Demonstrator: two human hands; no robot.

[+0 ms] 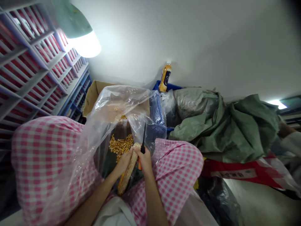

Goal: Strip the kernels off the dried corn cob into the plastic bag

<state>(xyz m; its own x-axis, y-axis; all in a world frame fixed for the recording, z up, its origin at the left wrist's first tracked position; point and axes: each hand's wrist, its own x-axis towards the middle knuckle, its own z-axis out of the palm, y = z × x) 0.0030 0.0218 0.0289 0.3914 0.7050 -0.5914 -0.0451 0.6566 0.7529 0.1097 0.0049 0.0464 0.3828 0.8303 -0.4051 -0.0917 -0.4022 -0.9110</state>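
A mostly stripped corn cob point(128, 174) slants across my lap, with some orange kernels along its lower left side. My left hand point(125, 160) wraps around its upper part. Close against the cob's top end, my right hand point(145, 159) grips a slim pointed tool point(143, 138), dark above the fist and orange below. Its exact kind is not clear. The right thumb touches the cob. Loose yellow corn kernels point(121, 145) lie just beyond my hands in a clear plastic bag point(101, 108), spread open between my knees.
A cardboard box point(92, 98) stands behind the bag. Slatted crates point(44, 67) rise at left under a lit lamp point(86, 44). A yellow bottle point(165, 77) leans by a blue crate point(157, 85). Green cloth point(237, 125) and a red bag point(237, 169) lie right; a person's arm point(288, 129) shows there.
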